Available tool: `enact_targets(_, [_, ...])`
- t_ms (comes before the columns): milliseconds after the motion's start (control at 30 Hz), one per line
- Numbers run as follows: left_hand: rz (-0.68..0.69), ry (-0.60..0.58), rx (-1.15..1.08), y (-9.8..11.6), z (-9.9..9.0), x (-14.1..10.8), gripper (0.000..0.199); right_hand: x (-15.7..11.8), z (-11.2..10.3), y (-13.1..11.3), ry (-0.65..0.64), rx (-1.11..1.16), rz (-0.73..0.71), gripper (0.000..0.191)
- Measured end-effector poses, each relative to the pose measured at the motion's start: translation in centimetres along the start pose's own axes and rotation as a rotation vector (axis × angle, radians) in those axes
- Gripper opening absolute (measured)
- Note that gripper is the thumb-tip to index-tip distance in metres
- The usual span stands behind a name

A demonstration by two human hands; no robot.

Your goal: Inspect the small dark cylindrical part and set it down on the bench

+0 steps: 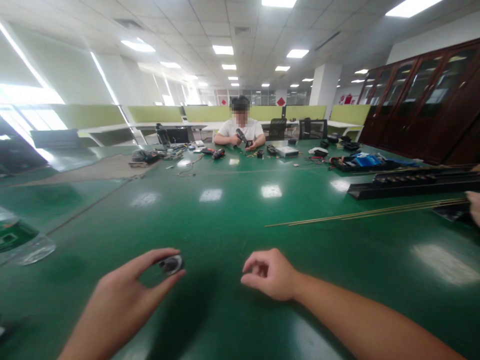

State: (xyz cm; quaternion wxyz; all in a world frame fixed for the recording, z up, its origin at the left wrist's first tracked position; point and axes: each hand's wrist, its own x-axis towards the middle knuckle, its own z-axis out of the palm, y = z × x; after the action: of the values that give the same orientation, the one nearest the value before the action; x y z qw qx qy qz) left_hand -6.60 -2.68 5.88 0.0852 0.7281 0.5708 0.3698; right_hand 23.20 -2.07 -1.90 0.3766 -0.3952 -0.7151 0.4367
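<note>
My left hand (125,292) grips a small round part (171,265) between thumb and fingers. The part is dark with a silvery rim, and its exact kind does not show. To the right of it, my right hand (270,276) hovers over the green tabletop (225,220), its fingers curled in and the thumb close to the index fingertip. Whatever might be pinched there is too small or hidden to make out. A gap of bare tabletop lies between the two hands.
Thin brass-coloured rods (337,218) and a black rail (397,187) lie at the right, beside another person's hand (474,205). A plastic bottle (26,237) is at the left edge. Across the table a seated person (240,132) holds a power drill (241,135) among scattered tools.
</note>
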Motion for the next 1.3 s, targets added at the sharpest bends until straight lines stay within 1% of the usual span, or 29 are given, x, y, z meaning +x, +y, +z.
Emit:
enact_targets(33, [0.048,-0.098,0.019,0.9,1.5,0.9,0.038,0.1,-0.1,0.1,0.040,0.003,-0.002,0.028])
enact_targets(100, [0.103,-0.255,-0.048,2.7,5.1,2.3,0.031,0.2,-0.3,0.3,0.064,-0.005,-0.008,0.029])
enact_targets(133, [0.116,-0.286,-0.086,3.3,6.9,2.5,0.027,0.2,-0.4,0.3,0.053,-0.019,-0.010,0.029])
enact_targets(200, [0.147,-0.303,-0.144,3.7,9.9,2.4,0.025,0.2,-0.4,0.3,0.043,-0.079,-0.008,0.025])
enact_targets(233, [0.172,-0.297,-0.162,3.6,11.0,2.0,0.025,0.2,-0.3,0.2,0.055,-0.115,-0.006,0.022])
enact_targets(300, [0.234,-0.278,-0.188,3.0,12.0,1.0,0.026,0.0,-0.1,0.0,0.064,-0.166,-0.009,0.018])
enact_targets(400, [0.336,-0.253,-0.217,2.2,11.7,0.1,0.025,-0.1,0.2,-0.2,0.013,-0.171,-0.017,0.016])
enact_targets(467, [0.390,-0.245,-0.229,2.0,11.3,0.0,0.026,-0.1,0.3,-0.1,-0.010,-0.155,-0.001,0.016])
enact_targets(533, [0.416,-0.243,-0.237,2.1,11.1,0.1,0.027,0.0,0.3,0.1,-0.017,-0.137,0.021,0.015])
enact_targets(733, [0.394,-0.274,-0.251,2.3,11.4,0.1,0.028,-0.1,0.1,0.2,-0.039,-0.119,0.019,0.014])
enact_targets(967, [0.375,-0.335,-0.299,2.8,11.1,0.0,0.024,-0.1,0.2,0.3,-0.033,-0.143,0.015,0.014])
enact_targets(1067, [0.370,-0.333,-0.304,3.1,11.0,0.0,0.024,-0.1,0.3,0.2,-0.024,-0.117,0.004,0.014])
enact_targets(1167, [0.373,-0.324,-0.318,3.3,11.0,0.0,0.022,0.0,0.3,0.1,0.014,-0.053,-0.009,0.013])
enact_targets(1300, [0.385,-0.313,-0.331,3.5,10.9,0.0,0.024,0.0,0.3,-0.1,0.046,0.017,0.003,0.015])
